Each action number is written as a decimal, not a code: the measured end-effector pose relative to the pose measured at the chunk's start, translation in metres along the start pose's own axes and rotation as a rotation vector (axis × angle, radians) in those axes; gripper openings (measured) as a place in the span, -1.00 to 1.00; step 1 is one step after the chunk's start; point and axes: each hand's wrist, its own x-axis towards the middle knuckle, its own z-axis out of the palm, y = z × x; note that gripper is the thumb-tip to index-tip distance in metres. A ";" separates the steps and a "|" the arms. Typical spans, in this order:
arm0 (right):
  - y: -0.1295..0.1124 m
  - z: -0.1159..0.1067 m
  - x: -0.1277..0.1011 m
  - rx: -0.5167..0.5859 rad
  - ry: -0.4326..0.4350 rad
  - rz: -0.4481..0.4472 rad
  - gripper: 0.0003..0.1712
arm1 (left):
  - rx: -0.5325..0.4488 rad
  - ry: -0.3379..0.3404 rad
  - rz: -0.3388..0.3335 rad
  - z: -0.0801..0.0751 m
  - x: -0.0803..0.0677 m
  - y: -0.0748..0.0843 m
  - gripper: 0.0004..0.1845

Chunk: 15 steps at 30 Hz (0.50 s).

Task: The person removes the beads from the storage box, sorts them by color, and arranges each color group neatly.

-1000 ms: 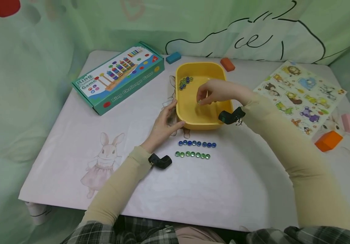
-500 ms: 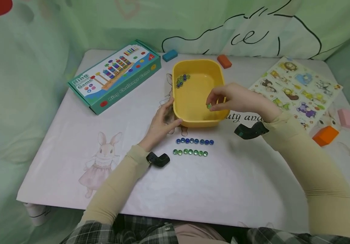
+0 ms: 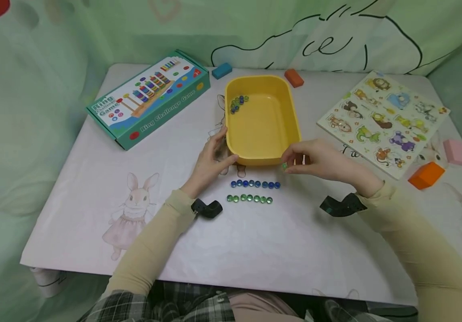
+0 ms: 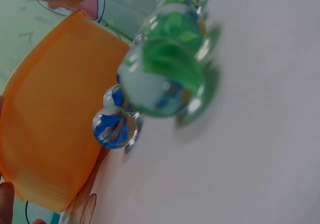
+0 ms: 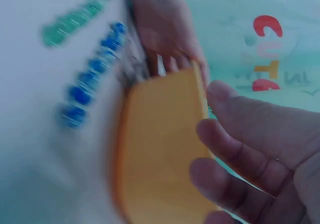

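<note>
The right hand [image 3: 320, 160] pinches a green marble [image 3: 284, 166] between thumb and fingertips, just off the near right corner of the tub [image 3: 260, 129], while the left hand [image 3: 206, 167] holds the near left corner, thumb at the near side. Being round, the marble may slip, so the pinch probably wants to be snug, not hard; if set down, letting it touch the table [image 3: 295, 250] before the fingers part should curb rolling, and coming from the right would spare the blue row [image 3: 252, 183] and green row [image 3: 250, 197]. Inside the tub, loose marbles [image 3: 237, 101] cluster towards the far left corner. Farther out lie the closed box [image 3: 150, 94], a blue block [image 3: 222, 70], a red block [image 3: 294, 78] and the puzzle [image 3: 383, 123], an orange block [image 3: 426, 175] near it
</note>
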 end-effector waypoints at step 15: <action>0.002 0.062 -0.024 0.106 -0.101 0.119 -0.88 | -0.002 0.001 -0.008 0.000 0.001 0.000 -0.21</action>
